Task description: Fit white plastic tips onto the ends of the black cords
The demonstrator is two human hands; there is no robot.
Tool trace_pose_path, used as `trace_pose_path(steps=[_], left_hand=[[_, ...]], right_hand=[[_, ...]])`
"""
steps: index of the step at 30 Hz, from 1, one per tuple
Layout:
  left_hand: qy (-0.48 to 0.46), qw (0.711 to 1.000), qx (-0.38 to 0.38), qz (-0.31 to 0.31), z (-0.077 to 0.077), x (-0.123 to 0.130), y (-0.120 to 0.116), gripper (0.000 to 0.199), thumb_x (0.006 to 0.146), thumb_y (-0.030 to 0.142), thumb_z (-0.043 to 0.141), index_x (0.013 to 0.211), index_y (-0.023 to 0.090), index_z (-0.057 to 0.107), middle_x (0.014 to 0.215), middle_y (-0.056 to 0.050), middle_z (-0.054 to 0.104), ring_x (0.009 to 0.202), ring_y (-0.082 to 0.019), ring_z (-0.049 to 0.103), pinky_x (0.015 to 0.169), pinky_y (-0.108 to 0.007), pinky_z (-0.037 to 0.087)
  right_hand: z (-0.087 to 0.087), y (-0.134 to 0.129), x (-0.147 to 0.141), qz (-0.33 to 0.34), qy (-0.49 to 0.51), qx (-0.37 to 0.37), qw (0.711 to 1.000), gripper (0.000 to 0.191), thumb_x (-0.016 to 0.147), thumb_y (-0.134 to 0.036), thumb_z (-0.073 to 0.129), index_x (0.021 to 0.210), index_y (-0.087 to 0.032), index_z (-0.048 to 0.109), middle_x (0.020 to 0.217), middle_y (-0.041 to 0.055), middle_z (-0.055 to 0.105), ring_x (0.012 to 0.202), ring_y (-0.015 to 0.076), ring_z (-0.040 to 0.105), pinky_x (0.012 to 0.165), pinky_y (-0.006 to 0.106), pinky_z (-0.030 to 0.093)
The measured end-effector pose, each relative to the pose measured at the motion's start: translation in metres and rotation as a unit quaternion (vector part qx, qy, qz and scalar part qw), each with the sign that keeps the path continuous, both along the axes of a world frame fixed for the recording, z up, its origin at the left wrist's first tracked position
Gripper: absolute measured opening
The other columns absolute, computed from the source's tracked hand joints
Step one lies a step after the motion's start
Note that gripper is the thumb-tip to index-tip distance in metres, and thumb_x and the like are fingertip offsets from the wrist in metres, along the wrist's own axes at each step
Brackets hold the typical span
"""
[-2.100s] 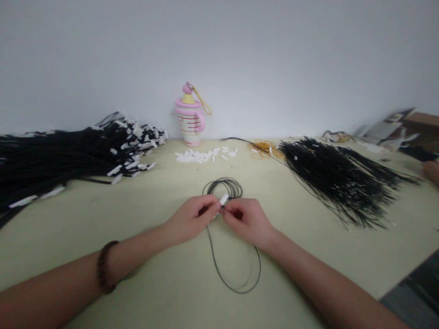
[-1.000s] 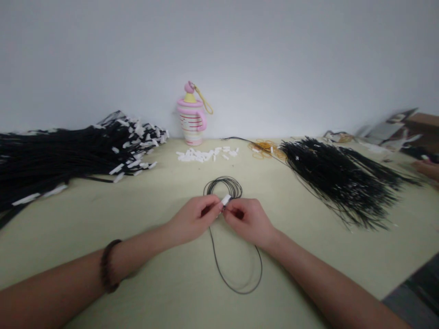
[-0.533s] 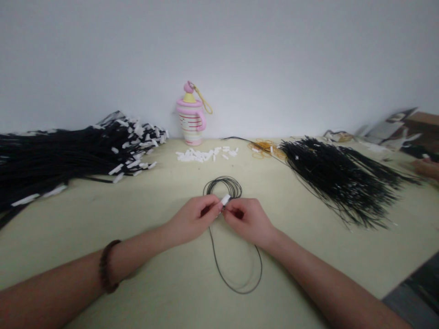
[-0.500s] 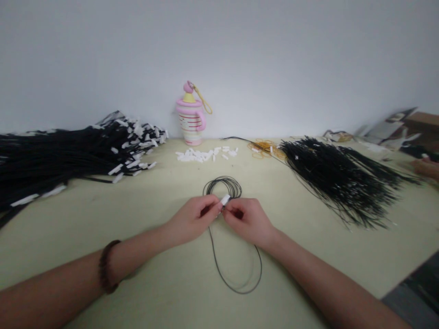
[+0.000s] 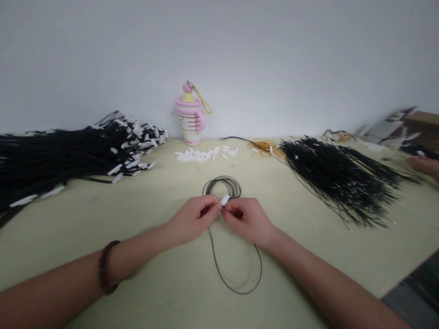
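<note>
My left hand (image 5: 192, 218), closed in a pinch, holds a small white connector (image 5: 225, 199) tilted up between thumb and finger. Right beside it, my right hand (image 5: 251, 222) has its fingertips pinched on a thin black wire close to the connector's lower end. The exact contact point is hidden by the fingertips. Behind both hands a round coil of black wire (image 5: 224, 178) rises in several turns. One loose loop of the same wire hangs toward me on the table, below the hands.
At left lies a heap of black cables (image 5: 58, 153) with white ends. Several white pieces (image 5: 197, 156) lie before a pink-lidded cup (image 5: 191, 121). Yellow rubber bands (image 5: 264, 148) and a bundle of black wires (image 5: 338, 183) are at right. Another person's hand (image 5: 424, 165) shows at the right edge.
My hands, the connector and the wire coil stay nearly still. The other person's hand at the right edge has come slightly further into view.
</note>
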State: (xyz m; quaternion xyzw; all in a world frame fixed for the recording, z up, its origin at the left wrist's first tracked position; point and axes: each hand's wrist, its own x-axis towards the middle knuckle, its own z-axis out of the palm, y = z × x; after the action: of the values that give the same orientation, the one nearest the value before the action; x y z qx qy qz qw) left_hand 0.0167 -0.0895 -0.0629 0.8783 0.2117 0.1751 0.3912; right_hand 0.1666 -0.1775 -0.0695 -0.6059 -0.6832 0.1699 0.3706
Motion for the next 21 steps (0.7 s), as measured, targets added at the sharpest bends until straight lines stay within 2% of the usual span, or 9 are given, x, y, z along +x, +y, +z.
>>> trace_pose_path(steps=[7,21], left_hand=[[0.001,1.000,0.005,0.000,0.0009,0.0013,-0.0006,0.027,0.088,0.030,0.040,0.066,0.017,0.047,0.058,0.005,0.040,0.055,-0.010,0.039,0.051,-0.021,0.028],[-0.006,1.000,0.011,0.002,-0.0001,0.0006,-0.0001,0.026,0.088,0.029,0.040,0.066,0.016,0.048,0.058,0.005,0.041,0.056,-0.011,0.041,0.051,-0.021,0.029]], right_hand=[[0.0043,-0.0008,0.0014,0.024,-0.017,-0.020,0.999,0.015,0.072,-0.011,0.049,0.059,-0.015,0.046,0.053,-0.0058,0.041,0.049,0.0049,0.037,0.048,0.017,0.023],[0.0075,-0.0008,0.0014,0.028,-0.032,-0.031,0.999,0.014,0.072,-0.008,0.049,0.060,-0.014,0.047,0.054,-0.0059,0.041,0.050,0.0047,0.037,0.049,0.017,0.024]])
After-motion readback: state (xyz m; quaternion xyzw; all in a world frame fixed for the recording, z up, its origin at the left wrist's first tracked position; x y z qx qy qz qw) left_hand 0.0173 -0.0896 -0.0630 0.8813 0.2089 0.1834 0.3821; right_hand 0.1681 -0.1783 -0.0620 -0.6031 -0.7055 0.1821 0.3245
